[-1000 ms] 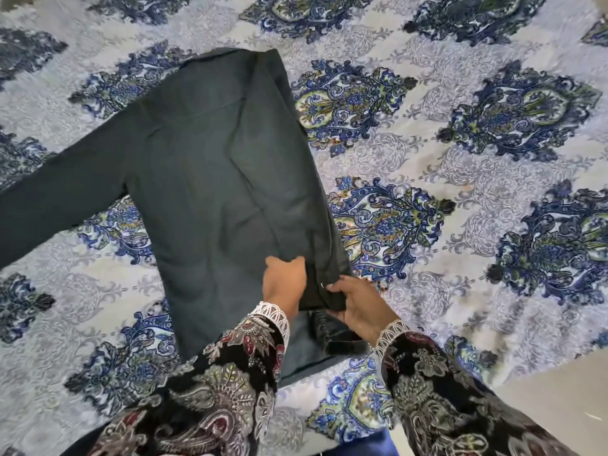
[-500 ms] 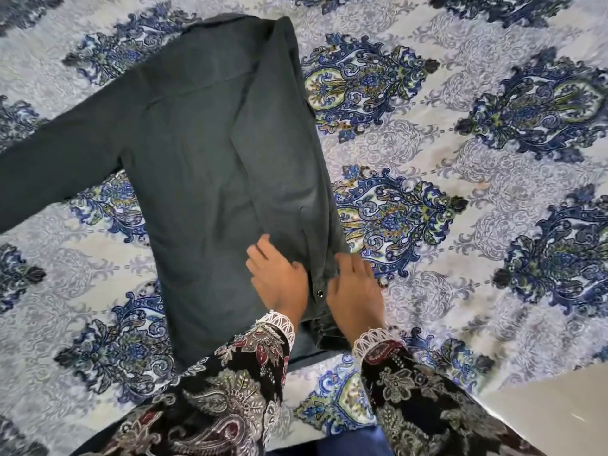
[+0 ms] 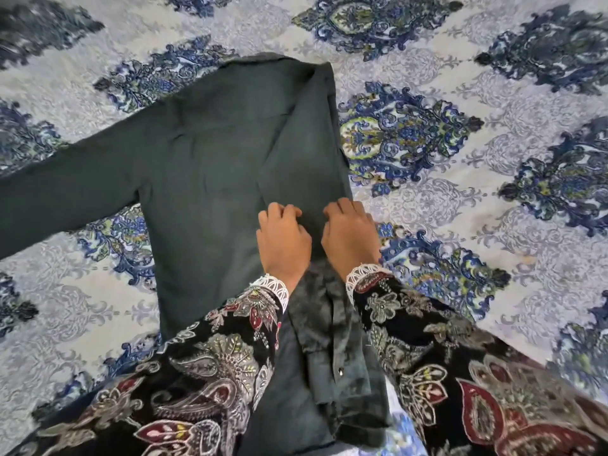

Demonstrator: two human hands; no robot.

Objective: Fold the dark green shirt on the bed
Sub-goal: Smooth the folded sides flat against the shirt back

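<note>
Head view: shirt is spread on the bed, right side folded in. Left hand and right hand are pressed on it, fingers curled, nothing visibly grasped. Soft, limp cloth; best taken at hem or sleeve edge.

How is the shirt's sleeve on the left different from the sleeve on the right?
The left sleeve lies spread out sideways across the bedspread, while the right sleeve is folded in over the dark green shirt. The left sleeve has no hands on it; the left hand and right hand rest by the folded one. Both are the same dark green cloth.
</note>
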